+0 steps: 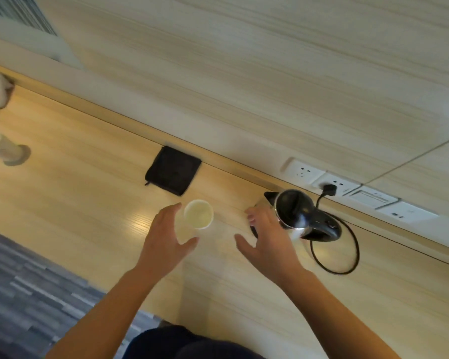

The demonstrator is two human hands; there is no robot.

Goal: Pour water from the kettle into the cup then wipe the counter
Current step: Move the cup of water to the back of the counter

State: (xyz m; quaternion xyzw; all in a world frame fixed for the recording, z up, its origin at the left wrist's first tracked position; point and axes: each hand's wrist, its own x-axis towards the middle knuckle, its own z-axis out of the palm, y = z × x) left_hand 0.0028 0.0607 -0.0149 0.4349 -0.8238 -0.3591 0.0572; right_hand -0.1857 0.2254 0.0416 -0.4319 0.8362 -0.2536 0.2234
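A white paper cup (pixel 198 214) stands upright on the light wooden counter (pixel 75 161). My left hand (pixel 166 239) is open around the cup's near left side, fingers spread, close to it or lightly touching. A steel kettle with a black lid and handle (pixel 300 216) sits on its base to the right, near the wall. My right hand (pixel 267 234) is open just left of the kettle body, fingers spread, holding nothing. A folded dark cloth (pixel 173 170) lies flat by the back edge of the counter, behind the cup.
The kettle's black cord (pixel 347 255) loops on the counter and plugs into a wall socket (pixel 329 189). Another pale cup (pixel 3 150) and white objects sit at the far left. Grey carpet (pixel 24 281) lies below the counter's front edge.
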